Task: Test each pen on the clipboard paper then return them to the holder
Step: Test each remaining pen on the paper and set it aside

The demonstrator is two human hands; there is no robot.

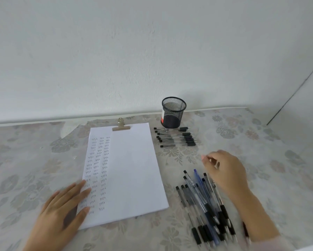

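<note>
From the head camera, a white sheet of paper [132, 171] lies clipped under a brass-coloured bulldog clip [121, 126] on a table covered with a pale floral cloth [25, 156]. Three narrow columns of small handwritten marks run down the left part of the sheet.

The left hand [65, 209] lies flat with straight, slightly spread fingers, its fingertips resting on the lower left edge of the paper; it holds nothing.

A black wire-mesh cylindrical pen holder [173, 112] stands upright near the wall, beyond the sheet's top right corner. Just in front of it, a tidy row of clear-barrelled pens with black grips [175, 138] lies side by side on the cloth, apart from the paper.

Nearer the camera, to the right of the sheet, a loose pile of black and blue ballpoint pens [204, 205] lies fanned out and overlapping. The right hand [224, 171] hovers over the far end of this pile, fingers loosely curled and a little blurred, with no pen visible between them.
</note>
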